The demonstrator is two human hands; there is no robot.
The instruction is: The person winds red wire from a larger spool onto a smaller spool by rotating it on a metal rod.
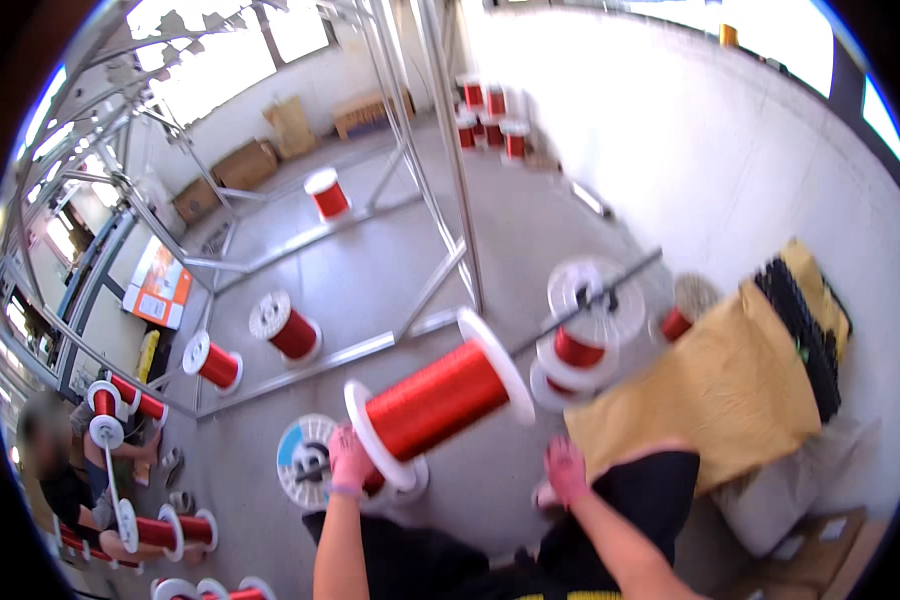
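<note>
Grips dark rod [635, 268] in curled left hand [349, 458], apparently to bear red spool [436, 400] threaded just right of it, with right hand [565, 470] near tan sheet [705, 395], grip unclear.

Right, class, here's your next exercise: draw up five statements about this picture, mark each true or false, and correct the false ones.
1. A dark rod sticks out beyond the right end of the big red spool. True.
2. The right hand grips the big red spool. False: the right hand is apart from it.
3. The left hand is at the spool's left flange. True.
4. The tan sheet lies to the person's left. False: the tan sheet is on the right.
5. Other red spools stand near the white wall. True.
</note>
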